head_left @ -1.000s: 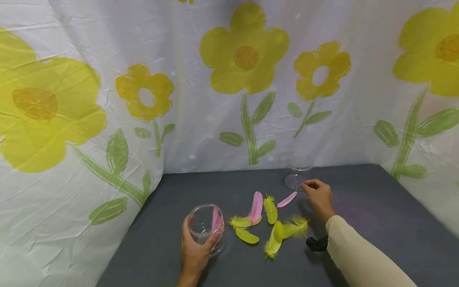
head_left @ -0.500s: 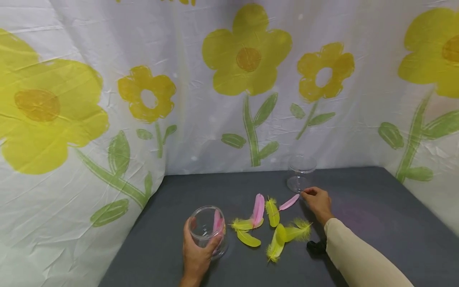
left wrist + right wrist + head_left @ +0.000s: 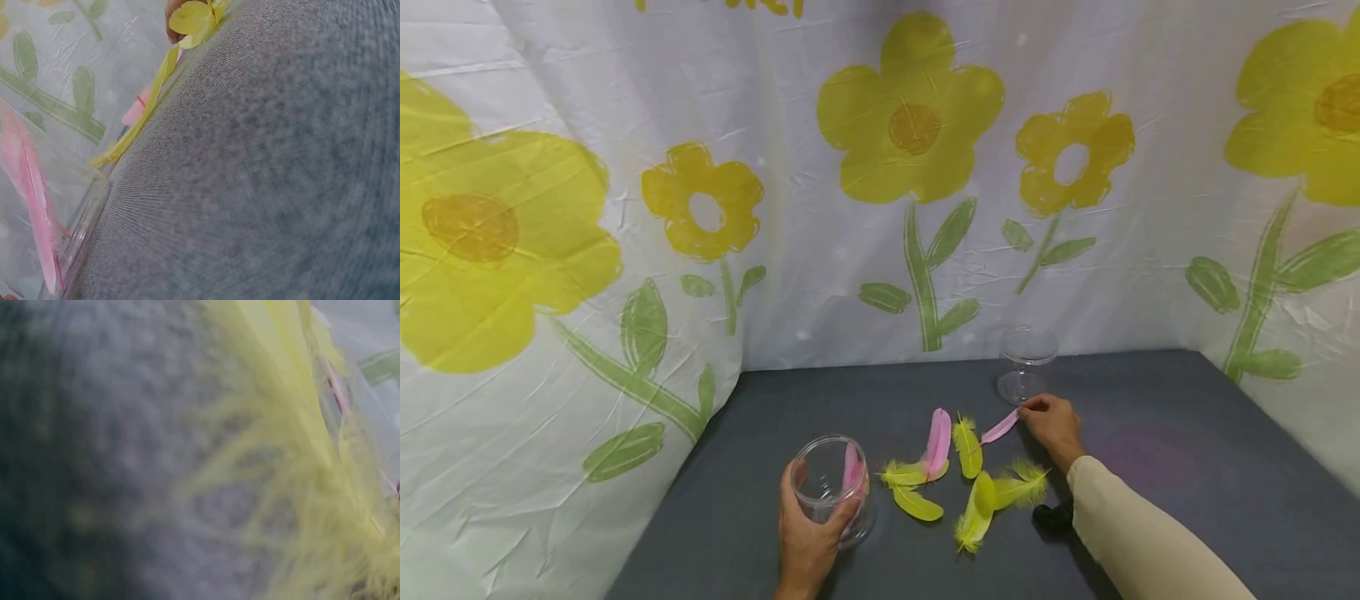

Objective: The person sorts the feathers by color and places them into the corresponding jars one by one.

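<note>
My left hand [image 3: 808,533] grips a clear plastic jar [image 3: 831,475] at the front left of the dark table, its fingers and thumb round the wall. Inside the jar stands a pink feather [image 3: 34,194], large in the left wrist view. Farther right, my right hand [image 3: 1054,425] pinches the tip of a small pink feather [image 3: 998,427] lying on the table. Left of that are a yellow feather [image 3: 967,447] and a larger pink feather [image 3: 937,442], which overlaps another yellow one. A blurred yellow feather [image 3: 294,406] fills much of the right wrist view.
A second clear jar [image 3: 1024,371] stands at the back, just beyond my right hand. More yellow feathers [image 3: 976,512] lie nearer the front. A black object [image 3: 1051,518] is beside my right sleeve. A flower-printed cloth [image 3: 820,317] borders the table [image 3: 850,392] behind.
My right hand has come down and left from beside the far jar to the small pink feather's tip. My left hand keeps holding its jar in place.
</note>
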`<state>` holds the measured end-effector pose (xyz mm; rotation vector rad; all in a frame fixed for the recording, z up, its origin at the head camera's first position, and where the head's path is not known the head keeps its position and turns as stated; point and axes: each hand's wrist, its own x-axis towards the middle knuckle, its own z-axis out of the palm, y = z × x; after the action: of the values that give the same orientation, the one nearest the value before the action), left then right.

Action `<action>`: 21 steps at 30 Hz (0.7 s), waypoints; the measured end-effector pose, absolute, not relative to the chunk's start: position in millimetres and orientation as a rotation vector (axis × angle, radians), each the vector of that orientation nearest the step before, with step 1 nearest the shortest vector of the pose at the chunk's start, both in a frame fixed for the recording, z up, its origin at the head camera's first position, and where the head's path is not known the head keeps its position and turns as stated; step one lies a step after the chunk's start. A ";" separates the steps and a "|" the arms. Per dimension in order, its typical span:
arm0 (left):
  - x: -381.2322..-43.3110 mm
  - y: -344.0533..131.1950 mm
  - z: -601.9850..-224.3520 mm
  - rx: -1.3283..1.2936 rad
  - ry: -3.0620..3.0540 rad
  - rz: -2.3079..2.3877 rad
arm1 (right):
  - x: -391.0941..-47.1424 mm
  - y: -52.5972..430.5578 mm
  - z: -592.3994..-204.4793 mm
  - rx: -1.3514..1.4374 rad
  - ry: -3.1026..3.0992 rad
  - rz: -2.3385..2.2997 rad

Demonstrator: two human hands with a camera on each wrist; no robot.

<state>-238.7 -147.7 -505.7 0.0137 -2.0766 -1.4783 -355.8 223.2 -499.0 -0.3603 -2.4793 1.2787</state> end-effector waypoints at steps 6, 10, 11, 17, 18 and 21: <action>-236.7 -147.8 -504.4 0.020 -2.082 -1.464 | -353.4 220.6 -498.3 -0.381 -2.443 1.317; -235.5 -146.8 -505.2 0.008 -2.075 -1.458 | -348.2 223.0 -497.5 -0.413 -2.414 1.361; -235.4 -146.5 -505.3 0.007 -2.075 -1.455 | -346.8 223.6 -496.7 -0.416 -2.404 1.376; -236.9 -146.7 -506.0 0.005 -2.064 -1.463 | -340.0 224.2 -485.8 -0.436 -2.343 1.440; -237.2 -146.9 -506.1 0.003 -2.061 -1.466 | -339.0 223.9 -483.2 -0.440 -2.331 1.447; -238.4 -147.8 -506.4 -0.003 -2.052 -1.470 | -337.0 222.1 -475.1 -0.451 -2.280 1.468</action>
<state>-238.4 -147.8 -506.4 -0.0026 -2.0520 -1.4701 -337.0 222.1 -475.1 -0.4506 -2.2795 1.4675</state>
